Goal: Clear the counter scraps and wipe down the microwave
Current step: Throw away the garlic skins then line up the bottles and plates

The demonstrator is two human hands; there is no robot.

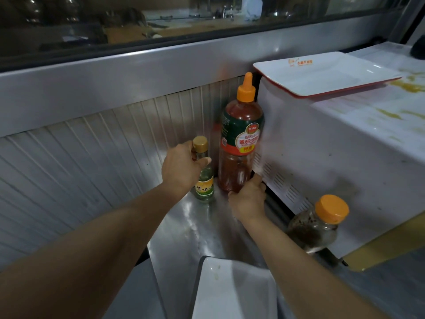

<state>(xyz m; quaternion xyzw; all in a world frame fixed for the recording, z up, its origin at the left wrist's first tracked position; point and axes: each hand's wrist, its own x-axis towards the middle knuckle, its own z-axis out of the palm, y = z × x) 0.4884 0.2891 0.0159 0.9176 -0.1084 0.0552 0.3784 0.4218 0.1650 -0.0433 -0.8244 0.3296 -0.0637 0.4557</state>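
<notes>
Two bottles were counted: a small gold-capped bottle (203,171) and a tall orange-capped sauce bottle (240,139). One orange-lidded jar (318,223) was seen, one microwave (333,153), two white plates (322,73) (232,291), and two hands (181,168) (249,199).

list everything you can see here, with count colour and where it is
tall red sauce bottle with orange nozzle cap: 1, red and orange, back corner against the microwave's side
small clear glass bottle with gold cap: 1, clear with yellow-green label, left of the sauce bottle
white microwave: 1, white with yellow stains on top, right
white rectangular plate with red rim: 1, on the microwave
glass jar with orange lid: 1, dark contents, beside the microwave's front
white dish: 1, near edge
steel counter: 1, silver
left hand: grip on the small bottle
right hand: at the sauce bottle's base
</notes>
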